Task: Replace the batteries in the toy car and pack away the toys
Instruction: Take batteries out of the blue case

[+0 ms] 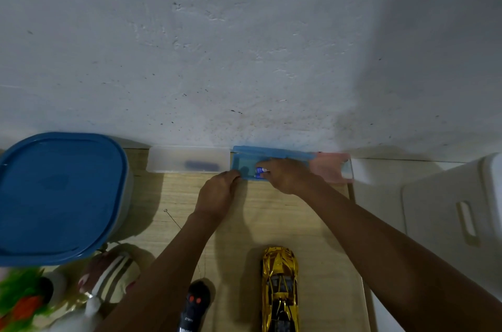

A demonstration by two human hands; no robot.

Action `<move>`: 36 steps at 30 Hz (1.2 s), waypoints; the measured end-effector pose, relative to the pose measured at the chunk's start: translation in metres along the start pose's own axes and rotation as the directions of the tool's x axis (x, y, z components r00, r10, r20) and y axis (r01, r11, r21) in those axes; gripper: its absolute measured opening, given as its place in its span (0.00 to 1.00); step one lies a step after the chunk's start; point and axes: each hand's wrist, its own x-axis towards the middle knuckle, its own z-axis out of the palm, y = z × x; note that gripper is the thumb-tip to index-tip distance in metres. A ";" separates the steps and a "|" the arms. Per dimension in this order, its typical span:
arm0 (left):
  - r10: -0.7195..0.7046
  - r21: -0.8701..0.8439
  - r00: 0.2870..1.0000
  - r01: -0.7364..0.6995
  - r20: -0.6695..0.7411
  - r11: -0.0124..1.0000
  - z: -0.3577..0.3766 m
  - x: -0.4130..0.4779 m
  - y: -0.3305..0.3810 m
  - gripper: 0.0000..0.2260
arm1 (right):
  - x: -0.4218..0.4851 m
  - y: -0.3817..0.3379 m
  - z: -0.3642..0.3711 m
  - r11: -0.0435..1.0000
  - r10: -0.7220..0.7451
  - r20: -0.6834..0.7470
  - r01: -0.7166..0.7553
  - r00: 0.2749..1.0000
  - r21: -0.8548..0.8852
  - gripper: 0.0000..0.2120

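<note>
A gold toy car [279, 288] lies on the wooden table near its front edge. A black remote control [194, 304] with red buttons lies left of it. At the back against the wall sits a small open blue box [244, 162]. My right hand [288, 175] reaches into it and pinches a blue and white battery [261, 171]. My left hand [217, 194] grips the box's front left corner.
A translucent white box [187, 159] with a dark object inside and a pink box [330, 167] flank the blue one. A big container with a blue lid [58, 196] stands left. Plush toys [108, 277] lie front left. A white bin [448, 220] stands right.
</note>
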 end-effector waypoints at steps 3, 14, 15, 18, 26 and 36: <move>-0.008 0.010 1.000 0.008 -0.012 1.000 0.001 0.001 -0.002 0.11 | -0.002 -0.002 -0.001 0.999 -0.027 0.056 0.025 0.998 0.033 0.18; -0.014 0.044 1.000 0.014 -0.002 0.999 0.001 0.003 -0.002 0.11 | 0.000 -0.002 -0.001 0.988 -0.072 0.177 0.046 0.981 0.148 0.17; -0.016 0.050 1.000 0.016 0.001 0.999 0.001 0.004 -0.002 0.11 | 0.001 -0.002 -0.001 0.988 -0.077 0.165 0.053 0.983 0.142 0.17; -0.024 0.068 1.000 0.024 0.008 0.997 0.002 0.004 -0.002 0.11 | 0.003 -0.005 0.000 0.992 -0.078 0.126 0.065 0.989 0.110 0.16; -0.022 0.036 1.000 0.022 -0.001 0.999 0.003 0.003 -0.003 0.10 | -0.017 -0.008 0.006 0.928 -0.020 -0.072 0.045 0.997 0.370 0.15; 0.000 0.043 1.000 0.001 -0.020 0.999 0.002 0.005 -0.006 0.11 | -0.064 0.028 0.077 0.982 0.099 -0.288 -0.047 0.952 0.182 0.16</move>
